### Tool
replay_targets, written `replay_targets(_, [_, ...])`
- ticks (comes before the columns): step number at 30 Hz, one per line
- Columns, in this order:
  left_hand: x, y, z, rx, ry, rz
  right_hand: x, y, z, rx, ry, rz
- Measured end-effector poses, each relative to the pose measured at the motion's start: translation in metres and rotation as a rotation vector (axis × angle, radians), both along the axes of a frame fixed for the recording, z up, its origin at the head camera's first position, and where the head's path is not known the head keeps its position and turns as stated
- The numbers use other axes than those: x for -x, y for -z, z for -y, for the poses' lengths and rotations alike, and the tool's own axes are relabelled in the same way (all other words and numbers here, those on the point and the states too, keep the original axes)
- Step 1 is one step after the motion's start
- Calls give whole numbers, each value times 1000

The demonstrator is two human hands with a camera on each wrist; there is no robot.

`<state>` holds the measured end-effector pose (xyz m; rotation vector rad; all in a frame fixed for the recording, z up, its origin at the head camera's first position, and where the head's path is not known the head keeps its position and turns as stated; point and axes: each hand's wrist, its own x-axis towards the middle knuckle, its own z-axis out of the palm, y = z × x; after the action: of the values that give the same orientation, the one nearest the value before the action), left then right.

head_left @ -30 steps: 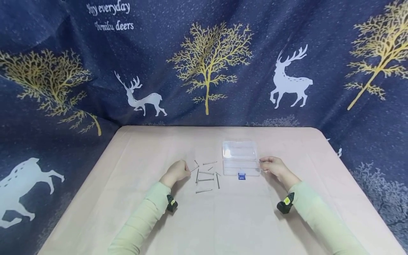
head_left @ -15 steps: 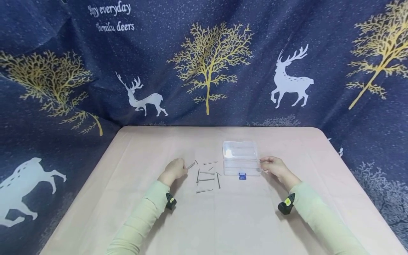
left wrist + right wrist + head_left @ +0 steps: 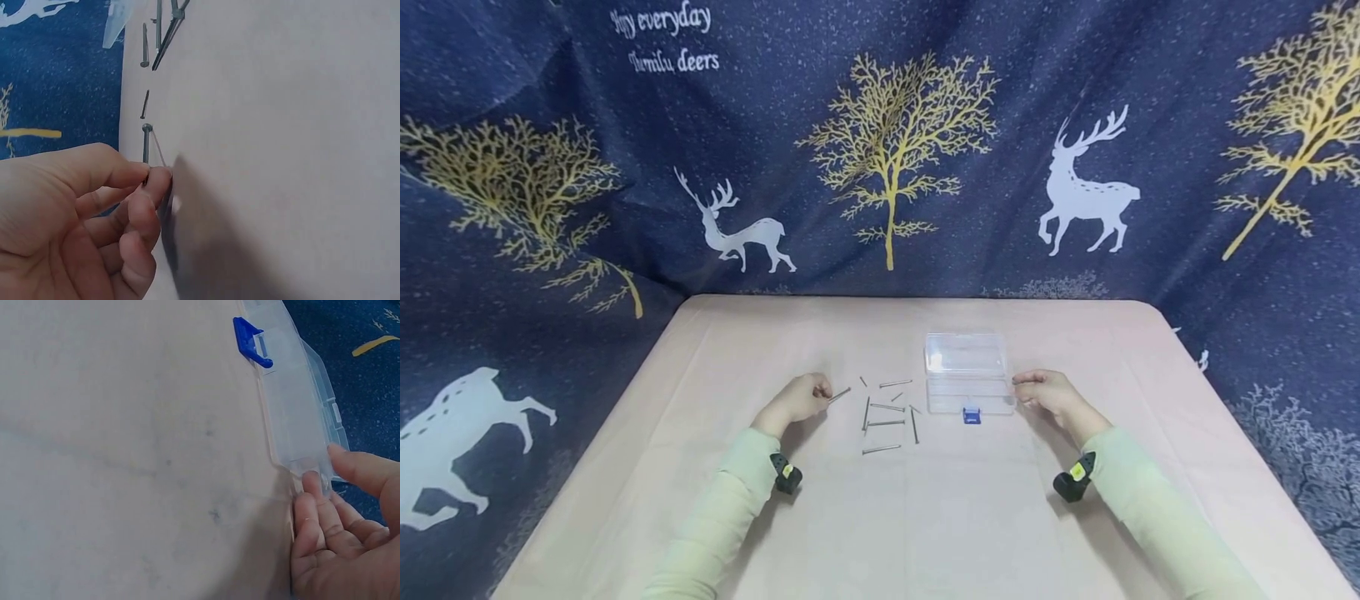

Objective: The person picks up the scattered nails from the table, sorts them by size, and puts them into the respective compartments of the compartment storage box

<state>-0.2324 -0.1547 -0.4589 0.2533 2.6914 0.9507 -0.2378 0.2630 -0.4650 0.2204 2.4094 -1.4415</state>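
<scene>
My left hand pinches a steel nail between thumb and fingertip, its round head pointing away from the hand. This nail hangs left of several loose nails of different lengths scattered on the table. A clear plastic box with a blue latch stands right of the nails, its lid tipped back open. At the box's right end is my right hand. In the right wrist view its thumb lies at the upper edge and its curled fingers hold the end wall from outside.
A pale pink cloth covers the table. Behind it hangs a dark blue curtain printed with trees and deer. A black wrist camera is strapped on the left wrist, another camera on the right.
The left hand has drawn left and slightly nearer with its nail, away from the loose nails. The right hand has stayed at the box's end.
</scene>
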Motion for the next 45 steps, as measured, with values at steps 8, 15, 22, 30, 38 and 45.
replay_targets(8, [-3,6,4,-133,-114,72,-1,-2,2,-15,0,17])
replay_targets(15, [-3,13,3,-258,-186,107,-1,-6,0,-22,-24,19])
replay_targets(22, [-2,12,1,-442,-128,133,4,-1,-8,157,-55,41])
replay_targets(30, [0,8,-5,-599,-108,212,4,-2,-2,154,-16,63])
replay_targets(38, [6,6,-29,-727,-157,344,6,1,1,240,16,69])
replay_targets(45, [12,0,-56,-723,-151,380,6,3,-3,276,29,80])
